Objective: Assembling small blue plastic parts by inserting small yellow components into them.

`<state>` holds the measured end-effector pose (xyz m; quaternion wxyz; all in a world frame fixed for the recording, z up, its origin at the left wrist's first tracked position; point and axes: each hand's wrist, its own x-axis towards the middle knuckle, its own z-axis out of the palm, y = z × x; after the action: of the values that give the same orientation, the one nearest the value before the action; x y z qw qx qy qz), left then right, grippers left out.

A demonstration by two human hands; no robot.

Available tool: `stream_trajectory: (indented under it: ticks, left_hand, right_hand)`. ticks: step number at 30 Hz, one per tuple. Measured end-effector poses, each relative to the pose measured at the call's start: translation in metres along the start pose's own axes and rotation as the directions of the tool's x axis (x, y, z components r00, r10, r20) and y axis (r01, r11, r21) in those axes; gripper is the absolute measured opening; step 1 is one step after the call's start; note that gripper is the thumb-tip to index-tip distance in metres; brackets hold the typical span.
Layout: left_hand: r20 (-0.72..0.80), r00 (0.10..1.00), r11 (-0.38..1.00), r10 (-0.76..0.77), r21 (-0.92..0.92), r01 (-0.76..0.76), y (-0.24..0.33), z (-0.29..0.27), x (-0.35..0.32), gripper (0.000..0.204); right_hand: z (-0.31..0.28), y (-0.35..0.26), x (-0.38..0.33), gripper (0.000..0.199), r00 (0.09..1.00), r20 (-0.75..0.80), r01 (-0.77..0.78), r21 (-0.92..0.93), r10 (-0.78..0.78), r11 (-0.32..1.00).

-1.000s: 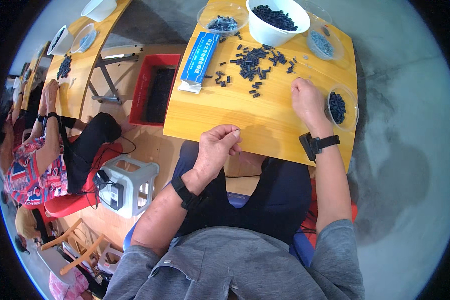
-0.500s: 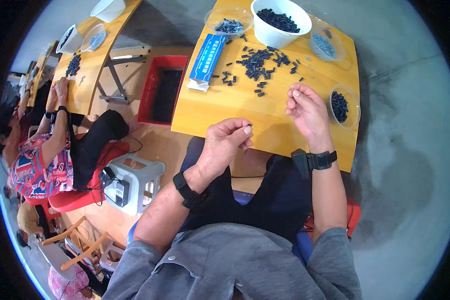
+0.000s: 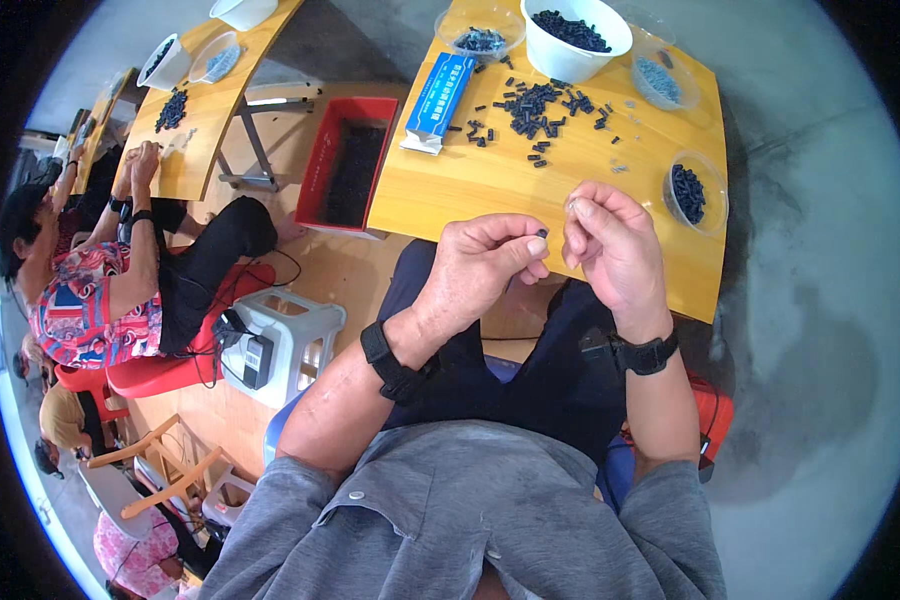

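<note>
Between thumb and forefinger of my left hand is a small black cylindrical piece, its tip poking out. Close beside it, my right hand is pinched; whatever its fingertips hold is too small to make out. Both hands hover over the near edge of the yellow wooden table. A loose heap of small black pieces lies farther up the tabletop. Beyond it stands a white tub filled with more of them. A clear round bowl at the right holds black pieces too.
Left of the heap lies a blue and white box. Clear bowls hold small bluish parts at the far right and mixed parts at the far left. A red bin stands left of the table. A co-worker sits at another table.
My right hand has moved down and my left hand rightward, so they are now close together. The view has shifted slightly. The co-worker's hands have come up off their table.
</note>
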<state>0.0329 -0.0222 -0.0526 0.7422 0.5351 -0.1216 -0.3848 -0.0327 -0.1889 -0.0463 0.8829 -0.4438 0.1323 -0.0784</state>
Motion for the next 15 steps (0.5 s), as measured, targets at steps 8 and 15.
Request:
stream_trajectory:
  ticks: [8,15]
  left_hand:
    - [0.026,1.0,0.997,0.016,0.069,-0.018,0.008,0.005,-0.011,0.015]
    - [0.076,0.997,0.999,0.031,0.041,-0.034,0.008,0.007,-0.018,0.015]
  right_hand:
    - [0.02,-0.001,-0.025,0.011,0.996,0.057,0.076,-0.206,-0.065,0.976]
    - [0.023,-0.001,-0.033,0.01,0.987,0.049,0.158,-0.411,-0.152,0.898]
